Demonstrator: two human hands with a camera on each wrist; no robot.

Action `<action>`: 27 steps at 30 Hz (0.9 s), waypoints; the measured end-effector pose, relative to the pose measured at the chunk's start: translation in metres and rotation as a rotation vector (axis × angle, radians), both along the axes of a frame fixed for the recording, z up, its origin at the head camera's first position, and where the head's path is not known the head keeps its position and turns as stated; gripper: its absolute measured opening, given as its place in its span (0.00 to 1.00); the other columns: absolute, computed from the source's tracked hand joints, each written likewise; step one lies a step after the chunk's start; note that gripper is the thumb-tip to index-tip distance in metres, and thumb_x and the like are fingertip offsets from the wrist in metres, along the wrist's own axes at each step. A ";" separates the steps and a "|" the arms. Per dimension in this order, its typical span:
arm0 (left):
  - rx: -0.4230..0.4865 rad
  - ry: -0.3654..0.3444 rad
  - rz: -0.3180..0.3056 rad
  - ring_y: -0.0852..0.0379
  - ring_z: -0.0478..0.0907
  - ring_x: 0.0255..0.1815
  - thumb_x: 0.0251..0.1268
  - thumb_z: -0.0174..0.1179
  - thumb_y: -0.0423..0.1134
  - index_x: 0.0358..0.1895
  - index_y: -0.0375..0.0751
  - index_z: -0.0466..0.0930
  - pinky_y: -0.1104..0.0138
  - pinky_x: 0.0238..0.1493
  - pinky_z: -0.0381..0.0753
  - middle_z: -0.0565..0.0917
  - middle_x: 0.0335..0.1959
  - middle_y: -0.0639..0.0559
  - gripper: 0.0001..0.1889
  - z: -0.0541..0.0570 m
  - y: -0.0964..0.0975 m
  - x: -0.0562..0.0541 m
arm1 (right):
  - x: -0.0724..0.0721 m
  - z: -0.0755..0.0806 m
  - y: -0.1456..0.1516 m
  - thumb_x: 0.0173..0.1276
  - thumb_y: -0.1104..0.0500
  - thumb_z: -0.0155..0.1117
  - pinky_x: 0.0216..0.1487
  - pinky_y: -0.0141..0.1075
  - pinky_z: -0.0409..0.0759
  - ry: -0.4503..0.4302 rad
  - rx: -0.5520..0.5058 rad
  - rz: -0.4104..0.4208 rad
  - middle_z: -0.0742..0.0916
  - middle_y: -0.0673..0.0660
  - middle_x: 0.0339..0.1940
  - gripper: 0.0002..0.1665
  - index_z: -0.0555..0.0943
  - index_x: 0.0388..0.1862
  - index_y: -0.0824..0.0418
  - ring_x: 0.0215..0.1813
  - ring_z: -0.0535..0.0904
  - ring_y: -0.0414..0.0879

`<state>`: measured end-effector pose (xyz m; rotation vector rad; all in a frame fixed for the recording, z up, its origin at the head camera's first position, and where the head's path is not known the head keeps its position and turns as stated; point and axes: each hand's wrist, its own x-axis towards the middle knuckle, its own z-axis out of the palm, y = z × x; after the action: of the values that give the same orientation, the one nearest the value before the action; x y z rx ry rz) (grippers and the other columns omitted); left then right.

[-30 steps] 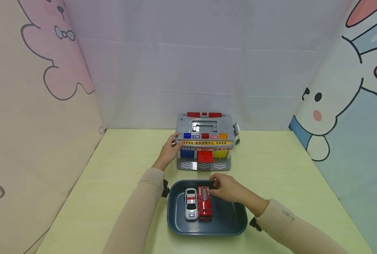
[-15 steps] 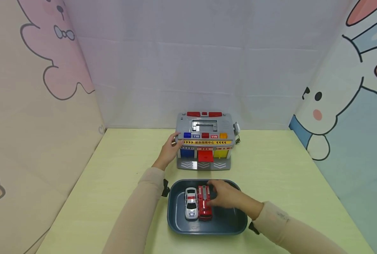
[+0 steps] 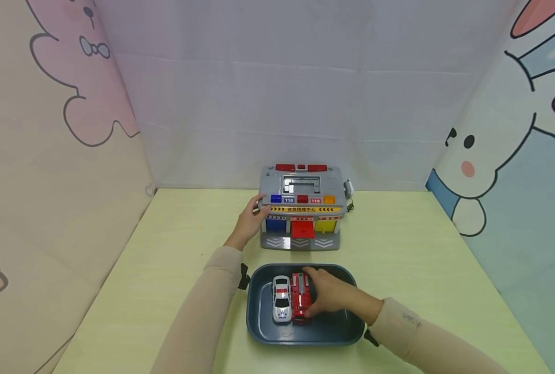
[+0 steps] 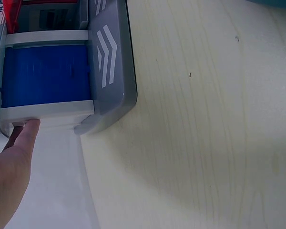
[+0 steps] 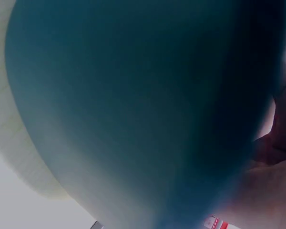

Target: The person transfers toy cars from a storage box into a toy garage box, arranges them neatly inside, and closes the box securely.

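Note:
A grey toy emergency station with blue, red and yellow garage doors stands at the back of the table. My left hand rests on its left side. In the left wrist view, a straight finger touches the wall beside the blue door. Nearer me, a red toy fire truck lies in a dark blue tray. My right hand holds the truck from the right, thumb near its front end and fingers at its rear. In the right wrist view, the tray wall hides the truck's body.
A white toy police car lies in the tray, close along the fire truck's left side. A small handset with a cord hangs on the station's right side. Cloth walls enclose the pale table at the back and sides.
My right hand has moved down and left into the tray, and its thumb has slid along the fire truck toward the front end. The left hand and the toys have stayed put.

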<state>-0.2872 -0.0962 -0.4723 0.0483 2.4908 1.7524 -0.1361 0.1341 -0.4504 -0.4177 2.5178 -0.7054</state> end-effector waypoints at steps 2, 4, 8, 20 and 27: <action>-0.001 -0.002 0.000 0.41 0.65 0.68 0.72 0.53 0.57 0.73 0.61 0.60 0.47 0.63 0.67 0.65 0.70 0.41 0.29 0.000 0.000 0.000 | 0.001 -0.002 -0.001 0.42 0.53 0.85 0.56 0.55 0.75 -0.001 -0.002 0.011 0.77 0.61 0.51 0.59 0.64 0.70 0.65 0.51 0.74 0.54; -0.004 -0.001 0.003 0.41 0.64 0.68 0.72 0.53 0.57 0.73 0.61 0.60 0.47 0.63 0.67 0.65 0.70 0.40 0.28 0.000 0.000 0.000 | 0.002 -0.003 -0.002 0.41 0.54 0.86 0.57 0.55 0.75 -0.003 -0.003 0.015 0.76 0.62 0.52 0.60 0.63 0.70 0.65 0.51 0.74 0.54; -0.007 0.005 0.004 0.41 0.65 0.68 0.73 0.53 0.56 0.73 0.60 0.61 0.47 0.63 0.68 0.65 0.70 0.40 0.28 0.001 0.001 0.000 | 0.003 -0.006 -0.003 0.40 0.53 0.86 0.58 0.56 0.74 0.003 0.009 0.029 0.76 0.63 0.54 0.62 0.62 0.71 0.65 0.53 0.74 0.56; -0.005 0.008 0.004 0.41 0.65 0.68 0.73 0.53 0.54 0.73 0.59 0.60 0.48 0.63 0.68 0.65 0.70 0.39 0.28 0.003 0.001 0.001 | 0.001 -0.009 -0.006 0.39 0.52 0.87 0.61 0.56 0.71 -0.057 0.037 0.024 0.75 0.64 0.57 0.65 0.58 0.72 0.63 0.56 0.73 0.57; 0.002 0.004 0.011 0.41 0.66 0.67 0.73 0.54 0.53 0.73 0.58 0.61 0.48 0.63 0.68 0.66 0.69 0.39 0.28 0.001 0.001 0.000 | 0.000 -0.012 -0.005 0.40 0.52 0.87 0.61 0.55 0.71 -0.065 0.013 0.051 0.77 0.64 0.55 0.65 0.57 0.71 0.64 0.56 0.73 0.57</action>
<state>-0.2874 -0.0950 -0.4716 0.0390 2.4968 1.7613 -0.1357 0.1291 -0.4622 -0.4452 2.4408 -0.6725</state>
